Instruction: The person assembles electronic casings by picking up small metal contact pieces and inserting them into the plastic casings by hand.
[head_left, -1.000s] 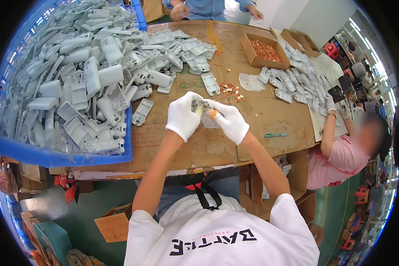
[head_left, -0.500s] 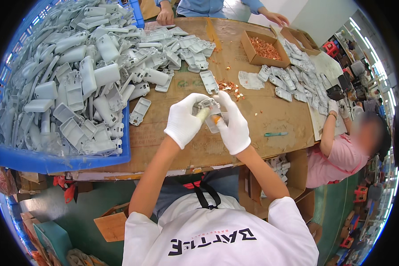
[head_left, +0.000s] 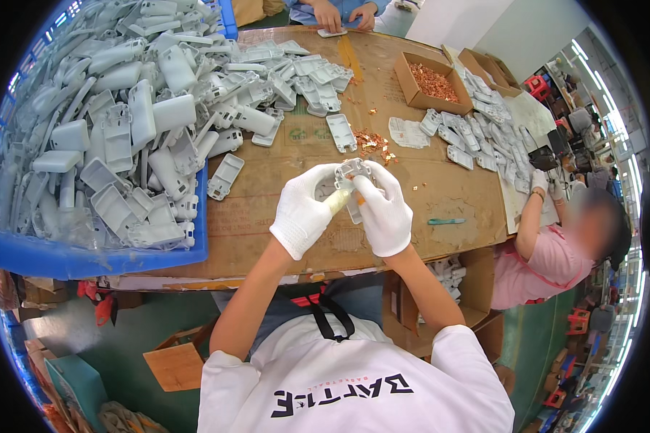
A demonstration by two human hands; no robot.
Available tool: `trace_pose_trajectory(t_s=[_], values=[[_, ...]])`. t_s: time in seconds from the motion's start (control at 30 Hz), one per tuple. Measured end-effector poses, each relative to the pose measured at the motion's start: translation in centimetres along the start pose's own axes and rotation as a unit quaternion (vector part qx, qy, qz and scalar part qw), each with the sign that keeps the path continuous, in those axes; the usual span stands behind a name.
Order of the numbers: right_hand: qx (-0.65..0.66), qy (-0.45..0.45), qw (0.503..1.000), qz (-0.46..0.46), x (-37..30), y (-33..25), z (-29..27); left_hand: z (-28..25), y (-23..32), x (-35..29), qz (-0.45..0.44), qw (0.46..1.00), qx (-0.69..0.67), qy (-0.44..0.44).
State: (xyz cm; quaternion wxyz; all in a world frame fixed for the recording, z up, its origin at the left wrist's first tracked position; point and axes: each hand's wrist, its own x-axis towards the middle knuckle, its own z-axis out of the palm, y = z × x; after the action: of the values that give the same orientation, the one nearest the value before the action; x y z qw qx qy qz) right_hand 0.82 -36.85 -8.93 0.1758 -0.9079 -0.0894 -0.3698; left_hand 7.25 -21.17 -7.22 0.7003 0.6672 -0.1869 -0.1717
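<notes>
Between my gloved hands I hold a whitish plastic casing [head_left: 353,168] above the cardboard-covered table [head_left: 267,216]. My left hand [head_left: 301,209] grips its left side, thumb pointing in toward it. Closed on the right side is my right hand [head_left: 385,209], its thumb and fingers pressing at the casing's upper end. A small coppery spot shows there; I cannot make out its shape. Just beyond lie a loose pile of small copper pieces [head_left: 370,141] and a single open casing [head_left: 341,133]. Another open casing [head_left: 226,177] rests farther left.
A blue crate [head_left: 94,263] heaped with casings fills the left. Copper pieces fill a cardboard box [head_left: 406,90] at far right, near more casings [head_left: 477,137]. A teal pen-like tool [head_left: 446,221] lies right. One co-worker's hands [head_left: 343,14] are opposite; another person [head_left: 542,260] works at right.
The casing in my hands has turned, and my right thumb has moved up to its upper end. Across the table, the co-worker's hands have come together around a casing.
</notes>
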Motion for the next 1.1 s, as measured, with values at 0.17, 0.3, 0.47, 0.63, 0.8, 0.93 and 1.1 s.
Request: trace_pose_trajectory(t_s=[0.17,0.3,0.47,0.63,0.8,0.93,1.1], values=[[0.004,-0.008,1.000,0.003,0.3,-0.5,-0.5,0.2,0.5,-0.3,0.013,1.000,0.009,0.010],[0.027,-0.039,0.998,0.049,0.3,-0.8,-0.6,0.9,0.4,-0.6,0.013,0.999,0.029,0.028],[0.067,-0.009,0.996,0.055,0.5,-0.4,-0.5,1.5,-0.4,-0.5,0.020,1.000,-0.004,0.024],[0.085,-0.033,0.994,0.055,-0.1,0.0,-0.2,1.8,-0.4,-0.9,-0.025,0.999,-0.044,0.000],[0.077,-0.044,0.995,0.052,-0.2,-0.3,0.0,1.4,-0.7,-1.1,-0.033,0.997,-0.074,0.003],[0.052,-0.041,0.996,0.053,-0.8,0.2,-0.5,2.2,-0.8,-0.9,-0.043,0.993,-0.114,-0.006],[0.055,-0.096,0.993,0.048,-2.1,1.0,0.1,2.5,-1.1,-1.3,-0.082,0.990,-0.113,0.011]])
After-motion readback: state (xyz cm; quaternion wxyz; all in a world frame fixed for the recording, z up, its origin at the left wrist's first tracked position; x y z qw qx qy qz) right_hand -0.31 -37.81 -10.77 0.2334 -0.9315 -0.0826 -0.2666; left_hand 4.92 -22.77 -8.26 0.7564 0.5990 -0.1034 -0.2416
